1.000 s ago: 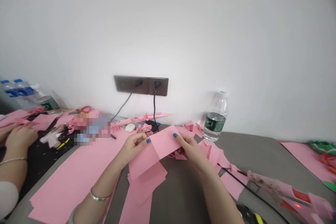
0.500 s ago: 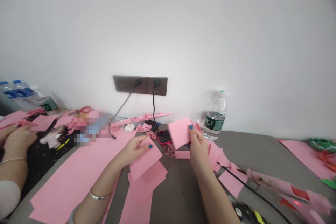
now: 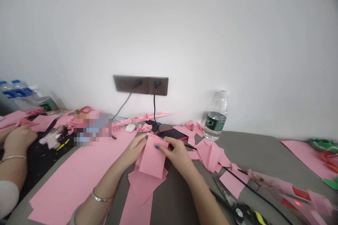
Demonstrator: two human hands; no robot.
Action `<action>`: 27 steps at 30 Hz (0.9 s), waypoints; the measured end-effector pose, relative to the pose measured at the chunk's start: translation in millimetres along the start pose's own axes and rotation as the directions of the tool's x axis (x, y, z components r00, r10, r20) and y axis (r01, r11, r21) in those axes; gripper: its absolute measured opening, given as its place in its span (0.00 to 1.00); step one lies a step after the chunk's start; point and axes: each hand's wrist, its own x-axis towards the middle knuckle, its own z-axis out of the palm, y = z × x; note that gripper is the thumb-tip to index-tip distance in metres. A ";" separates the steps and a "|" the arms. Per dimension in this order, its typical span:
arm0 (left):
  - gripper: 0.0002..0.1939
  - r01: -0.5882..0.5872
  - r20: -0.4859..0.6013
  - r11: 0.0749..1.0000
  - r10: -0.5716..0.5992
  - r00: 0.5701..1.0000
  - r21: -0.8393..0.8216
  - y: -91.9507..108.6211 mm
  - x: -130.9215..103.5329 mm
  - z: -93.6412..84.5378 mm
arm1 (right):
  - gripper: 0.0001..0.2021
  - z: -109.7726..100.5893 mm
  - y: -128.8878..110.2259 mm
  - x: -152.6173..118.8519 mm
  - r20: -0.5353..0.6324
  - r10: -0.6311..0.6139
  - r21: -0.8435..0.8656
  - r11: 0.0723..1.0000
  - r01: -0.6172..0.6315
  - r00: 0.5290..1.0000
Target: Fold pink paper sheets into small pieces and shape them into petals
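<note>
Pink paper squares point(image 3: 153, 160) are held up together in front of me, one over another. My left hand point(image 3: 135, 150) pinches their upper left edge. At the upper right, my right hand point(image 3: 176, 150) grips the front square, its thumb on the paper. Below them, more loose pink squares point(image 3: 148, 184) lie over a long pink strip point(image 3: 136, 209) on the grey table point(image 3: 182, 191). Behind my right hand lies a phone with a red edge point(image 3: 174, 134), partly hidden. Black-handled scissors point(image 3: 237, 211) rest by my right forearm.
A pink glue gun point(image 3: 293, 193) with a lit red light lies at right, its black cable point(image 3: 253, 188) crossing the table. A water bottle point(image 3: 215, 119) stands by the wall. Large pink sheets point(image 3: 79, 172) cover the left. Another person's hands point(image 3: 19, 140) work at far left.
My right hand has moved left with its pink square, bringing it over the paper in my left hand. The phone, folded pink pieces and scissors blades are now more exposed.
</note>
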 end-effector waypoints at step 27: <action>0.20 -0.127 0.332 0.967 0.047 0.942 0.222 10.2 1.9 -11.2 | 0.09 -17.1 -29.0 -24.7 0.436 0.419 -0.363 0.892 -0.270 0.796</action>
